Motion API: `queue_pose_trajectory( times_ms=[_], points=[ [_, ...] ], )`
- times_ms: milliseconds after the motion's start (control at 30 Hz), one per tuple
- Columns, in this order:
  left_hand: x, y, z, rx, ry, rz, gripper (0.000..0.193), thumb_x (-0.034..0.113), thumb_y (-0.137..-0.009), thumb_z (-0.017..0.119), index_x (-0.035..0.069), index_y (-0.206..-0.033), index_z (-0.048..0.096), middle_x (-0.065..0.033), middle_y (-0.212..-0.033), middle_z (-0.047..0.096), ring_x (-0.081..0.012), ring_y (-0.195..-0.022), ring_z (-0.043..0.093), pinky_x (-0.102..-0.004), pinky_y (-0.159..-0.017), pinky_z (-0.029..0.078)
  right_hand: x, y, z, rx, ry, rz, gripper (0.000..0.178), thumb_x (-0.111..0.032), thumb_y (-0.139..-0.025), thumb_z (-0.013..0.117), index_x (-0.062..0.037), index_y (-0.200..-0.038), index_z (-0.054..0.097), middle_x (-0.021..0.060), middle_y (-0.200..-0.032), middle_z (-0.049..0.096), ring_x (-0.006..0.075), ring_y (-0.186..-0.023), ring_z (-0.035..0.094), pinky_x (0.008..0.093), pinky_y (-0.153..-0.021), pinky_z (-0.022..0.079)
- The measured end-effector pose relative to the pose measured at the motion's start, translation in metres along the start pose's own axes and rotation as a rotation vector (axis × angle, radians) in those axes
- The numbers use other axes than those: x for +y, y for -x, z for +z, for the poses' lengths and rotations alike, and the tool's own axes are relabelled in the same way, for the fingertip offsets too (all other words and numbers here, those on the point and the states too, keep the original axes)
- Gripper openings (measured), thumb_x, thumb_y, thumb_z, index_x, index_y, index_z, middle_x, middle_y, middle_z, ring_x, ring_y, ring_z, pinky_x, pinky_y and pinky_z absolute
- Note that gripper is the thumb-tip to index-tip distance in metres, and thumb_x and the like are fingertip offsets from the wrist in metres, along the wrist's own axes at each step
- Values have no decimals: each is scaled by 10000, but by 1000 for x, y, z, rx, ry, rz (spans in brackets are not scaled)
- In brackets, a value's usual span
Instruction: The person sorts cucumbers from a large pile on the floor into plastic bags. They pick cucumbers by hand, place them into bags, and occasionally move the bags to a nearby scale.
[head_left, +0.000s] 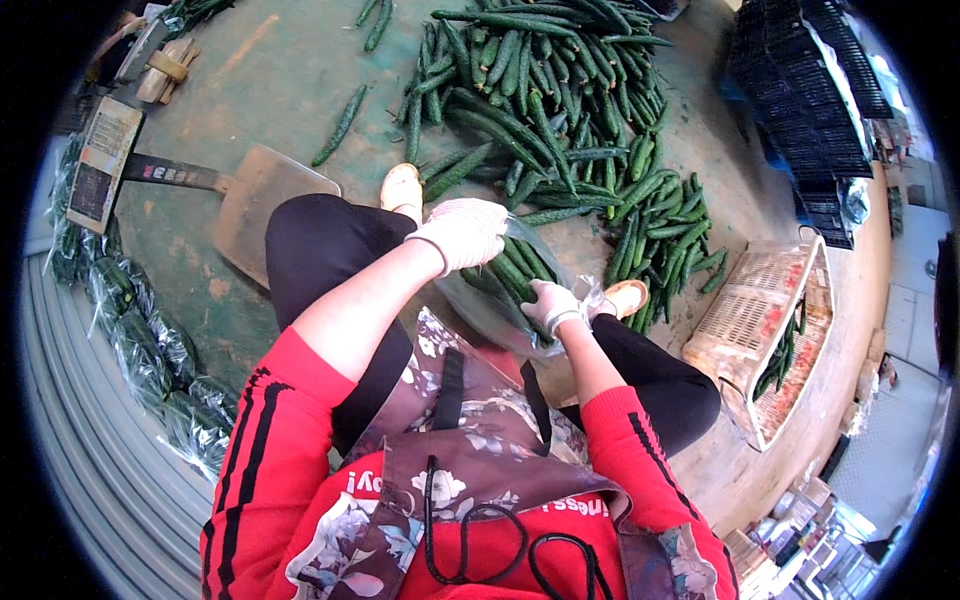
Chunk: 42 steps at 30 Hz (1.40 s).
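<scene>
Two gloved hands are applied to one load here: the left grip (465,235) is curled well in, and a clear plastic bag (483,312) appears to be pinched by its upper edge, while the right grip (552,305) is laid over the lower side, fingers bent against the contents; how tightly it is closed cannot be told, the underside being hidden. Between them lie the bagged cucumbers (512,268), held in front of the lap, and here is where trouble could be had: should the film be stretched over a hard tip, it could be split, and should either hold be slackened, cucumbers could be spilled past the loose edge. Just beyond, the loose pile (560,95) is heaped on the floor (250,80), some of it close by the right shoe (627,297); by a shifted foot, skins could be bruised or the heap sent rolling. Farther out, on the left, a metal plate (262,200) is partly covered by the left knee (315,230) and could be knocked by it; on the right, a pale crate (740,290) is tipped over, from which its cucumbers could be shaken.
</scene>
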<state>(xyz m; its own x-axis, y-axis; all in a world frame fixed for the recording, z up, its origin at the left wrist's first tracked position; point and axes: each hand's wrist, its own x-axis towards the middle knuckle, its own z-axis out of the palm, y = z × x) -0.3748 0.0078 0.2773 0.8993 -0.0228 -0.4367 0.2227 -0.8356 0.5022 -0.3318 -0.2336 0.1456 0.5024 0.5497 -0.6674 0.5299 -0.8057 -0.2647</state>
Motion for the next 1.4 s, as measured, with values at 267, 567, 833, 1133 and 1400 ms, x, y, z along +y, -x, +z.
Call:
queue_pose_trajectory(
  times_ms=[267, 567, 833, 1133, 1400],
  points=[
    [2, -10, 0, 73, 88, 59, 299, 286, -785, 606, 6, -888, 620, -220, -851, 635, -377, -854, 613, -436, -769, 478, 29, 31, 29, -231, 679, 178, 597, -459, -756, 627, -175, -1272, 530, 112, -1245, 583, 328, -1194, 515, 647, -1002, 256],
    [6, -1, -1, 36, 48, 104, 336, 301, -786, 614, -11, -895, 676, -226, -904, 654, -349, -885, 637, -409, -802, 500, 6, 155, -145, -384, 119, -198, 431, -443, -879, 518, -74, -1048, 665, 166, -954, 670, 342, -968, 607, 382, -841, 468],
    [2, -6, 10, -20, 59, 111, 327, 288, -766, 633, 3, -927, 641, -203, -910, 648, -351, -901, 623, -408, -804, 486, 14, 197, -93, 927, -407, 32, 720, -252, -805, 706, 90, -1334, 358, 235, -1310, 463, 309, -1229, 447, 360, -1005, 377],
    [0, -10, 24, 36, 7, 34, 282, 219, -755, 605, -3, -912, 678, -237, -931, 649, -355, -881, 645, -407, -792, 509, 6, 133, 24, 554, -1560, 328, 236, -319, -860, 660, -89, -892, 623, -1, -698, 564, 98, -562, 495, 267, -513, 402],
    [4, 13, 50, -44, 161, 161, 295, 302, -709, 595, 20, -756, 667, -183, -720, 648, -282, -680, 641, -390, -663, 495, -10, 133, 33, 355, -1889, 66, 246, -260, -926, 558, -72, -770, 584, 35, -670, 588, 194, -605, 578, 374, -630, 523]
  ],
)
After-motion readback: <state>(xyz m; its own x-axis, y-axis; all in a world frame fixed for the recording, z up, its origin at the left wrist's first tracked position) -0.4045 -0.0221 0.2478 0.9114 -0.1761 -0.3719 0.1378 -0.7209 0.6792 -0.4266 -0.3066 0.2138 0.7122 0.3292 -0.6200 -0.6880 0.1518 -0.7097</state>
